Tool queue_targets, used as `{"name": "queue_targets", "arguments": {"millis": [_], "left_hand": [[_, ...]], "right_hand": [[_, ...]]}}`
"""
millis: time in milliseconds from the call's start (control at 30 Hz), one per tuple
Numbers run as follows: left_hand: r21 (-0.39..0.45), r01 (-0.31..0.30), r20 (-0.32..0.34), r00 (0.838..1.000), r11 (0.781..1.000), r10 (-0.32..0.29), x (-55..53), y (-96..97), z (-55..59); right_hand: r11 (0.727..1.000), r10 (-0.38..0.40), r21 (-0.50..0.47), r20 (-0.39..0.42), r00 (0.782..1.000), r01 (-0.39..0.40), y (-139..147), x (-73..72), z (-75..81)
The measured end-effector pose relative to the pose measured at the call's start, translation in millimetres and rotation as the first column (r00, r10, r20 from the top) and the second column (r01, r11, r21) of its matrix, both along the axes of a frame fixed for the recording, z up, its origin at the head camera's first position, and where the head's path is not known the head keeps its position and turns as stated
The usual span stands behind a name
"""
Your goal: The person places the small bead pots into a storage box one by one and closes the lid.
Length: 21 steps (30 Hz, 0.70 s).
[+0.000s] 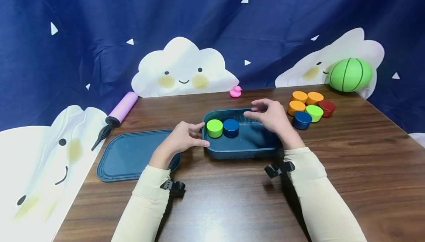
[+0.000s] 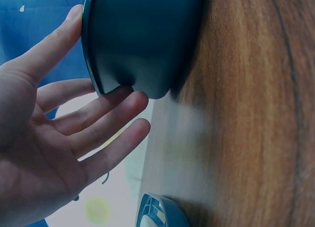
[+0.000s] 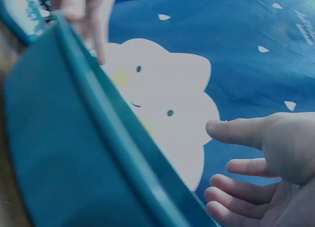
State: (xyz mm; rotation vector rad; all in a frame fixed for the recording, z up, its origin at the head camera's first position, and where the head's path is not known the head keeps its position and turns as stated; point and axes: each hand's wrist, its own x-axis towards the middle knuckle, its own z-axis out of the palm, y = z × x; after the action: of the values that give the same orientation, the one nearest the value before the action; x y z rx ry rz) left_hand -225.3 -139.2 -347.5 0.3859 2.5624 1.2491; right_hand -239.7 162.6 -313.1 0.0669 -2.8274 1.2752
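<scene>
A dark teal rectangular box [image 1: 245,153] stands on the table. Inside it, toward the left end, a light green round block [image 1: 214,128] and a blue round block [image 1: 231,128] sit side by side. My left hand [image 1: 182,137] touches the box's left end; in the left wrist view its thumb [image 2: 69,25] lies at the rim and fingers [image 2: 140,99] rest loosely against the wall. Over the right part of the box hovers my right hand [image 1: 270,116], with nothing between its spread thumb and fingers. The right wrist view shows it apart from the box wall [image 3: 64,138].
Several orange, blue, green and red round blocks [image 1: 296,107] cluster right of the box. A flat teal lid-like panel [image 1: 132,153] lies left, near a purple hand pump [image 1: 123,107]. A pink duck [image 1: 235,92] and a green ball [image 1: 350,75] stand along the back.
</scene>
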Motion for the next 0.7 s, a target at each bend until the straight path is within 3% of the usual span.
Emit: {"name": "queue_targets", "arguments": {"millis": [300, 533, 700], "left_hand": [[-0.008, 0.001, 0.0, 1.0, 1.0, -0.001, 0.3, 0.8, 1.4], [-0.01, 0.003, -0.002, 1.0, 1.0, -0.003, 0.9, -0.1, 0.8], [-0.007, 0.0, 0.0, 1.0, 1.0, 0.0, 0.9, -0.1, 0.5]], "right_hand": [[0.991, -0.111, -0.071, 0.026, 0.993, 0.113, 36, 4.7, 12.2], [0.988, -0.139, -0.077, -0.065, 0.988, 0.134, 68, 3.9, 6.8], [0.977, -0.177, -0.127, -0.035, 0.984, 0.171, 88, 1.3, 3.0]]}}
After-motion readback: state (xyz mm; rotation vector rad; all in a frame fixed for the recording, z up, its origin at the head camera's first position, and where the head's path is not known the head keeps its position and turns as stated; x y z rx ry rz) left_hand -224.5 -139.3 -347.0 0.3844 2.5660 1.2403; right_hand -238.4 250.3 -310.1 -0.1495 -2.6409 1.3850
